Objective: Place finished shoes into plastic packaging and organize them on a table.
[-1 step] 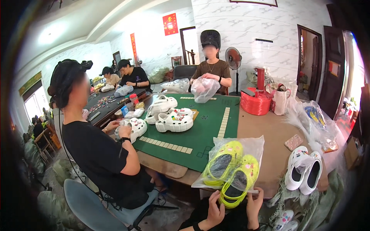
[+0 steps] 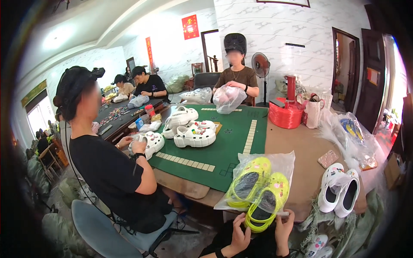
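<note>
A pair of yellow-green clogs [image 2: 275, 192] with small charms lies inside a clear plastic bag [image 2: 284, 162] at the table's near edge. Their heels point toward me, and the heel straps reach the mouth end of the bag. My right hand [image 2: 284, 230] pinches the bag's edge just right of the nearer heel. On the other side, my left hand [image 2: 239, 235] has its fingers curled closed at the bag's near edge, against the left of that heel. Exactly what the left fingertips grip is partly hidden.
White clogs [image 2: 195, 135] stand on the green mat [image 2: 219, 150], and another white pair [image 2: 340, 189] sits at the right. A phone-like patterned object [image 2: 328, 158] and a red twine roll [image 2: 285, 115] rest on the table. Co-workers sit left [image 2: 107, 172] and opposite [image 2: 236, 77].
</note>
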A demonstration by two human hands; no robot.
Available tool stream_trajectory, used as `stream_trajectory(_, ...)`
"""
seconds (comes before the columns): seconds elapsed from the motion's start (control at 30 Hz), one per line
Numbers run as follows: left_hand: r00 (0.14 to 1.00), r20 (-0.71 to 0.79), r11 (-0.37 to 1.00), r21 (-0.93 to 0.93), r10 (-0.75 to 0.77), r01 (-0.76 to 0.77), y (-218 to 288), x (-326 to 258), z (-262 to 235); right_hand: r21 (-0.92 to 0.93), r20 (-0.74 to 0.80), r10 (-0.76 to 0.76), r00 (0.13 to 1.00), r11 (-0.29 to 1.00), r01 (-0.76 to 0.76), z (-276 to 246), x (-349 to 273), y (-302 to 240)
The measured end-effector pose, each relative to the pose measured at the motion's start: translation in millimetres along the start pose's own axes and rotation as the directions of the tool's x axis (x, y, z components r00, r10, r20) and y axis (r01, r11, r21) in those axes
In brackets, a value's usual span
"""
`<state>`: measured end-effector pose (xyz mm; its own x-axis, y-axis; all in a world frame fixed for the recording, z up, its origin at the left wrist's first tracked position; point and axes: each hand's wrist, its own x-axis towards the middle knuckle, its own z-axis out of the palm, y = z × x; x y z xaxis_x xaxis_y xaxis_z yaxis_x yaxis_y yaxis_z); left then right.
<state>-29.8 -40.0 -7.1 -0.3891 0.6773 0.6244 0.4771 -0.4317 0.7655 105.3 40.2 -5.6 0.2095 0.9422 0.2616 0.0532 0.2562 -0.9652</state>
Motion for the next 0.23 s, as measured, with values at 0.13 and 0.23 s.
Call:
stream_trajectory(0.13, 0.992, 0.119, 0.998, 0.029, 0.051, -0.055, -3.1, 1.5, -6.8, -0.035, 0.077, -0.052, 0.996, 0.998, 0.054, -4.0, -0.5, 6.0)
stream_trajectory(0.23, 0.986, 0.167, 0.999, 0.027, 0.017, -0.022, -9.4, -3.7, -2.7, -0.039, 0.147, -0.001, 0.989, 0.999, 0.007, -3.2, -2.5, -2.7)
